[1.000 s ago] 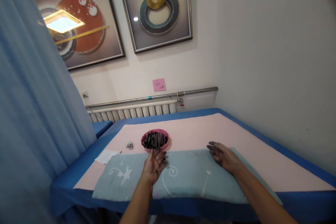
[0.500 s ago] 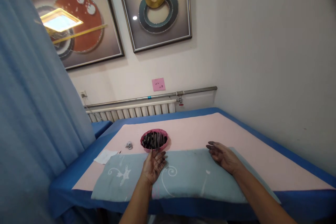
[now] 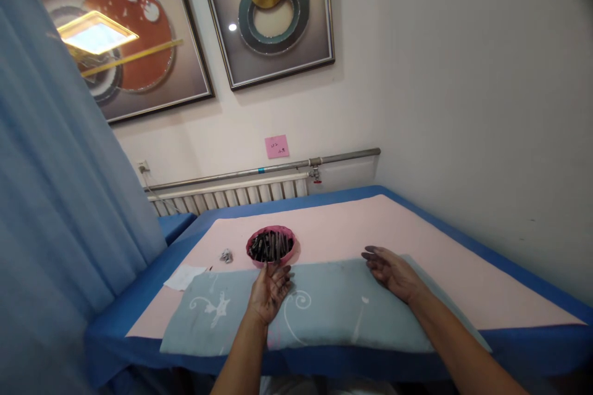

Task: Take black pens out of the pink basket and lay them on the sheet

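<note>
My left hand (image 3: 271,291) rests palm up over a blue-green cushion-like cloth (image 3: 333,302), its fingers loosely curled and apart with nothing in them. Dark smudges cover its fingers. Just beyond the fingertips stands a pink oval basket (image 3: 251,255), filled with several dark stick-like pieces (image 3: 271,245) whose kind I cannot make out. Farther right, my right hand (image 3: 391,273) hangs over the cloth's far edge, palm turned inward and fingers stretched out with darkened tips. It is empty too.
A crumpled grey scrap (image 3: 227,255) and a white tissue (image 3: 184,278) lie left of the basket. Pink sheeting (image 3: 343,222) covers the blue-draped table (image 3: 111,333). A blue curtain (image 3: 60,185) hangs at left; behind are a radiator (image 3: 231,194) and a pipe (image 3: 347,156).
The camera view has shifted slightly. Both hands keep nearly the same pose and place, and the basket has not moved on the table.
</note>
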A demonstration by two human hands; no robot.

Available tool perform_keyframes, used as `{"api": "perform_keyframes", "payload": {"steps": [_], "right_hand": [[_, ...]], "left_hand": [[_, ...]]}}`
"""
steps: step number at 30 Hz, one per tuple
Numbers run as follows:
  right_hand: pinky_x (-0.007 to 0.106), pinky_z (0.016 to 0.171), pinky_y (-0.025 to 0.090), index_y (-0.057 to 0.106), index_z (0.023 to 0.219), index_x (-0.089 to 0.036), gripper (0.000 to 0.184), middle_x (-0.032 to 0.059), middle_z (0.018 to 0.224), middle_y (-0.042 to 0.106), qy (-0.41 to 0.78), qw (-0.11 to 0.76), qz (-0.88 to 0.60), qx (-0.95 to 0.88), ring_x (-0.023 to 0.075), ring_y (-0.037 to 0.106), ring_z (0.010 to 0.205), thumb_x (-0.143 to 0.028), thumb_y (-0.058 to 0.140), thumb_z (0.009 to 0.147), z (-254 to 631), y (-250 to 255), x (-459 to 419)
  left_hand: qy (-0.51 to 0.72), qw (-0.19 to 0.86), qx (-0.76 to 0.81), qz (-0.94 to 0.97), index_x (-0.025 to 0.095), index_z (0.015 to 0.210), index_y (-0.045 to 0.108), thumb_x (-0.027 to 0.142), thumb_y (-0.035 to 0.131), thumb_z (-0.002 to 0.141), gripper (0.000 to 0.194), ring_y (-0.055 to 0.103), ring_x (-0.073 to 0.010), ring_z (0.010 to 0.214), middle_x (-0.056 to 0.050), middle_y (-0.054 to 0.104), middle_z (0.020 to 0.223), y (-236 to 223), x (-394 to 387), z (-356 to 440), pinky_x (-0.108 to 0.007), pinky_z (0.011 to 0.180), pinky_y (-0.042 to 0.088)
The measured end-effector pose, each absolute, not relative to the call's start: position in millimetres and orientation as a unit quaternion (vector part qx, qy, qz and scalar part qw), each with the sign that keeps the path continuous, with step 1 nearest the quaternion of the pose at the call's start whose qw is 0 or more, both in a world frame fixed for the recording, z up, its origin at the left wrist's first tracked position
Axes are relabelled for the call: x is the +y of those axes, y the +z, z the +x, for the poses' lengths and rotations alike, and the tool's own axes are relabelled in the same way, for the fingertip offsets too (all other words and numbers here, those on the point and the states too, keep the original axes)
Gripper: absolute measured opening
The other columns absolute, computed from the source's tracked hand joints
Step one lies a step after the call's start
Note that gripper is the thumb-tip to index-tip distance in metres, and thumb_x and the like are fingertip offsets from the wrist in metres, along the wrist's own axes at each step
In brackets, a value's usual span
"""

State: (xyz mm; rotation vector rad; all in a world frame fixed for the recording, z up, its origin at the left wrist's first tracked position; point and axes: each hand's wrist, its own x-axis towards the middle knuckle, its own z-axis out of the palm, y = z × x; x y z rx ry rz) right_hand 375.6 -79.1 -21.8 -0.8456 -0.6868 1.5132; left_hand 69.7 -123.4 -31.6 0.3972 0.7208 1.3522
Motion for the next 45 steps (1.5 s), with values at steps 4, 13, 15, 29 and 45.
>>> {"api": "perform_keyframes", "payload": {"steps": [4, 13, 15, 29, 45], "right_hand": [[0.016, 0.029, 0.035, 0.061, 0.082, -0.018, 0.008, 0.0085, 0.072, 0.067, 0.651, 0.595, -0.367, -0.295, 0.0129, 0.058, 0.05, -0.015, 0.058, 0.075, 375.3, -20.7, -78.7], [0.016, 0.028, 0.034, 0.061, 0.084, -0.018, 0.009, 0.0088, 0.073, 0.067, 0.651, 0.593, -0.369, -0.296, 0.0132, 0.058, 0.051, -0.016, 0.058, 0.075, 375.7, -21.2, -78.4], [0.016, 0.028, 0.034, 0.061, 0.084, -0.018, 0.009, 0.0089, 0.073, 0.067, 0.651, 0.594, -0.368, -0.297, 0.0132, 0.058, 0.051, -0.016, 0.058, 0.075, 375.6, -21.0, -78.4], [0.016, 0.029, 0.035, 0.061, 0.083, -0.018, 0.01, 0.0083, 0.072, 0.067, 0.648, 0.595, -0.37, -0.3, 0.0126, 0.057, 0.05, -0.014, 0.056, 0.076, 375.1, -20.9, -78.3], [0.017, 0.029, 0.034, 0.061, 0.082, -0.017, 0.007, 0.01, 0.075, 0.067, 0.643, 0.59, -0.374, -0.314, 0.0137, 0.058, 0.052, -0.017, 0.056, 0.076, 375.6, -22.3, -77.7]], "left_hand": [[0.608, 0.703, 0.323, 0.179, 0.012, 0.097, 0.054, 0.039, 0.048, 0.082, 0.031, 0.062, -0.0155, 0.069, -0.011, 0.065, 0.088, -31.4, -123.7, 69.9, -0.028, 0.065, 0.048], [0.608, 0.704, 0.321, 0.181, 0.013, 0.098, 0.054, 0.041, 0.049, 0.081, 0.033, 0.062, -0.017, 0.072, -0.011, 0.065, 0.089, -33.1, -123.9, 69.0, -0.03, 0.068, 0.047], [0.607, 0.704, 0.321, 0.182, 0.013, 0.098, 0.054, 0.041, 0.049, 0.081, 0.034, 0.062, -0.0171, 0.072, -0.011, 0.064, 0.088, -33.4, -123.5, 69.1, -0.03, 0.068, 0.047], [0.606, 0.703, 0.323, 0.188, 0.012, 0.097, 0.054, 0.041, 0.048, 0.081, 0.033, 0.062, -0.0171, 0.074, -0.012, 0.064, 0.089, -33.5, -124.1, 69.2, -0.029, 0.068, 0.047], [0.608, 0.7, 0.326, 0.185, 0.011, 0.095, 0.054, 0.038, 0.048, 0.082, 0.031, 0.063, -0.016, 0.069, -0.011, 0.066, 0.086, -29.1, -127.2, 70.7, -0.028, 0.066, 0.049]]}}
